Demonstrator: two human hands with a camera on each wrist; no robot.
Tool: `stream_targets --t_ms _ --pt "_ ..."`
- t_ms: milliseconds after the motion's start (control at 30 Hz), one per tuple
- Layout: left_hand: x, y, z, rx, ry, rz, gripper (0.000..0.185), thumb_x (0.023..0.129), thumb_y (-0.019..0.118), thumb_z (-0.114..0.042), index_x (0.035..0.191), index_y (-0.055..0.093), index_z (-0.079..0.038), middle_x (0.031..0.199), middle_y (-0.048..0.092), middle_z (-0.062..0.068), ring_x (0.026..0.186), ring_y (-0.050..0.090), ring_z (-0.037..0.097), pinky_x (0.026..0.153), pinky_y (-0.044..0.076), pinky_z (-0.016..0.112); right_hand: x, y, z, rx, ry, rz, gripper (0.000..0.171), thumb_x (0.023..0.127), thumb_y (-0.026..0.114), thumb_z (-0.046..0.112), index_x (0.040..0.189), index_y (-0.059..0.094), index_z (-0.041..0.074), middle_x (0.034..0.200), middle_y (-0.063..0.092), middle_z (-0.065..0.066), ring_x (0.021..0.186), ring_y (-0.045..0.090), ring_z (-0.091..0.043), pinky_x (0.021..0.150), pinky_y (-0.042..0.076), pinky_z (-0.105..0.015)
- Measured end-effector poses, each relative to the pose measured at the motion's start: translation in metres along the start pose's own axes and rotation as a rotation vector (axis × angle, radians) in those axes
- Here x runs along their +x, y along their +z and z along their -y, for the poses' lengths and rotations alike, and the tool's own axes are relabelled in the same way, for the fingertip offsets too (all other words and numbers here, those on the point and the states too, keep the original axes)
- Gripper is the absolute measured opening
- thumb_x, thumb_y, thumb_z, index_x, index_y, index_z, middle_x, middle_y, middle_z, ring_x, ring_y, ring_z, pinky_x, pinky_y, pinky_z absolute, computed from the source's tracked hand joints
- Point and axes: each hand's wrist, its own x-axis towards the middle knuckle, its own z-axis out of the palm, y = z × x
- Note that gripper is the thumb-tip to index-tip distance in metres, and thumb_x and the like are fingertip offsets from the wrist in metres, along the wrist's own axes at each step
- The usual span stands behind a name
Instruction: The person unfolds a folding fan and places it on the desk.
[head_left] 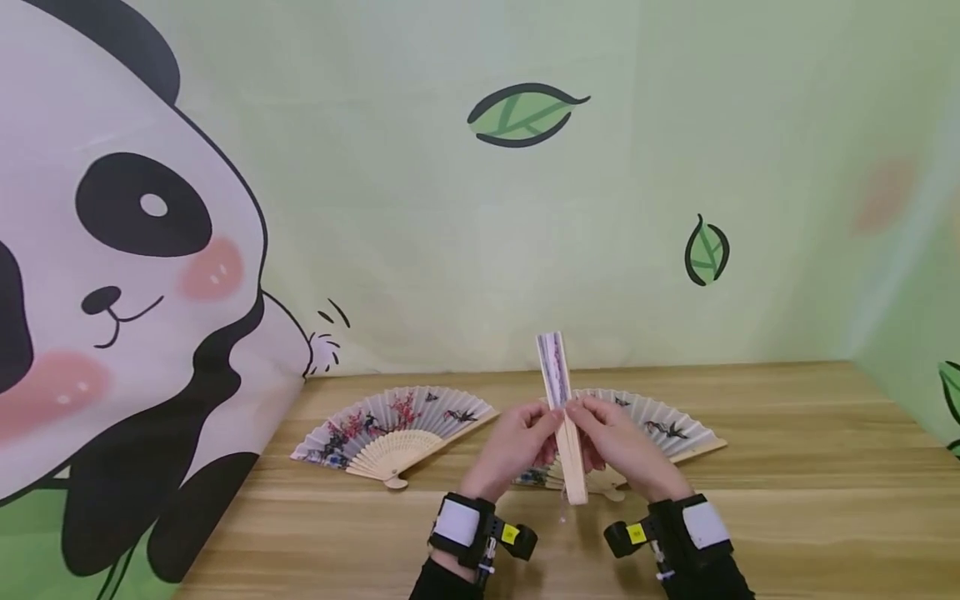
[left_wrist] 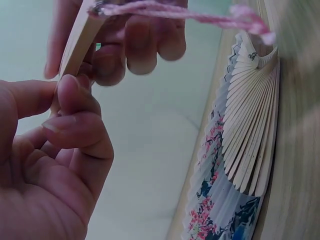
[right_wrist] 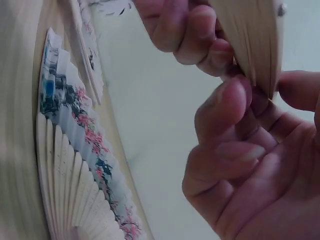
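A folded paper fan [head_left: 562,417] with bamboo ribs stands nearly upright above the wooden table [head_left: 787,467]. My left hand [head_left: 517,446] pinches its ribs from the left and my right hand [head_left: 618,442] grips them from the right. In the left wrist view my left hand's fingers [left_wrist: 75,115] press the bamboo guard [left_wrist: 77,42], and a pink tassel cord [left_wrist: 200,15] hangs from the pivot. In the right wrist view my right hand's thumb [right_wrist: 225,115] and fingers clamp the bamboo ribs [right_wrist: 255,40].
Two opened fans lie flat on the table: one at the left [head_left: 393,429], another [head_left: 667,429] behind my hands, partly hidden. The wrist views also show an opened fan [left_wrist: 240,165] [right_wrist: 75,170]. A panda-and-leaf backdrop [head_left: 135,250] rises behind the table.
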Motion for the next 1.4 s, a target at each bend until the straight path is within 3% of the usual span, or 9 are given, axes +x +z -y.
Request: stream_targets --t_ms 267,400,633,833,1133,1400 --pt "-0.004 0.005 -0.006 0.076 0.050 0.004 0.024 0.101 0.055 -0.027 0.095 0.065 -0.005 0.065 0.056 0.004 0.053 0.048 0.013 0.048 0.038 0.023 -0.005 -0.006 0.010 -0.045 -0.004 -0.004 0.036 0.104 0.048 0.034 0.112 0.063 0.002 0.067 0.054 -0.008 0.049 0.048 -0.014 0.044 0.036 -0.023" --pt "-0.005 0.009 -0.003 0.037 0.058 0.012 0.026 0.101 0.055 -0.028 0.097 0.065 -0.005 0.066 0.056 0.005 0.054 0.048 0.013 0.048 0.038 0.023 -0.007 -0.009 0.008 -0.062 -0.016 -0.023 0.035 0.104 0.049 0.032 0.113 0.064 0.003 0.067 0.054 -0.009 0.049 0.048 -0.016 0.043 0.033 -0.023" --pt "-0.009 0.012 0.000 -0.058 0.035 -0.035 0.027 0.104 0.050 -0.025 0.098 0.065 -0.003 0.066 0.054 0.004 0.054 0.047 0.012 0.049 0.039 0.021 -0.007 -0.006 0.009 -0.113 -0.046 -0.067 0.033 0.104 0.048 0.030 0.105 0.067 0.004 0.067 0.053 -0.008 0.056 0.051 -0.019 0.048 0.035 -0.023" --pt "-0.007 0.015 -0.006 -0.075 0.029 -0.006 0.027 0.104 0.048 -0.026 0.102 0.065 -0.005 0.068 0.055 0.004 0.056 0.050 0.013 0.050 0.041 0.022 -0.008 -0.008 0.013 -0.097 -0.040 -0.139 0.032 0.103 0.051 0.030 0.103 0.068 0.003 0.064 0.052 -0.007 0.054 0.049 -0.017 0.048 0.036 -0.024" --pt "-0.008 0.014 -0.013 -0.091 0.030 0.005 0.028 0.105 0.047 -0.023 0.103 0.065 -0.002 0.068 0.058 0.006 0.056 0.053 0.013 0.051 0.044 0.023 -0.011 -0.010 0.021 -0.097 -0.042 -0.187 0.038 0.103 0.051 0.030 0.082 0.061 0.001 0.060 0.051 -0.008 0.053 0.049 -0.021 0.046 0.032 -0.025" --pt "-0.009 0.013 -0.016 -0.101 0.034 0.045 0.030 0.106 0.045 -0.023 0.104 0.064 0.000 0.072 0.060 0.008 0.060 0.057 0.014 0.053 0.048 0.024 -0.013 -0.010 0.024 -0.090 -0.026 -0.206 0.036 0.103 0.050 0.031 0.091 0.064 0.000 0.062 0.051 -0.008 0.054 0.048 -0.017 0.046 0.036 -0.024"
